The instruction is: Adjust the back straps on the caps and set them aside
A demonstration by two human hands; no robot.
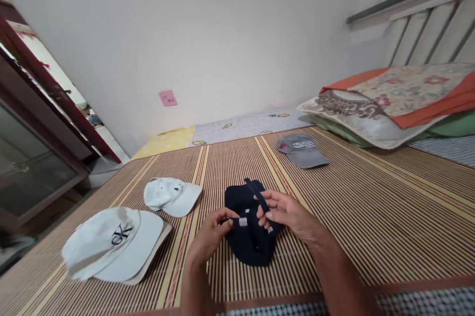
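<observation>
A navy baseball cap (252, 249) lies on the striped bamboo mat in front of me, its back strap undone. My left hand (213, 229) pinches the strap end beside a silver metal buckle (243, 222). Between the thumb and fingers of my right hand (284, 212) is the loose navy strap (257, 192), its free end pointing up and to the left. Both hands are closed and close together over the cap. Part of the cap is hidden behind my fingers.
To the left lie stacked white caps (111, 244) with a dark monogram and a smaller white cap (172, 196). A grey cap (301, 150) sits farther back. Folded bedding (408, 98) is piled at the right, by a radiator (434, 31). A pink note (167, 98) is on the wall.
</observation>
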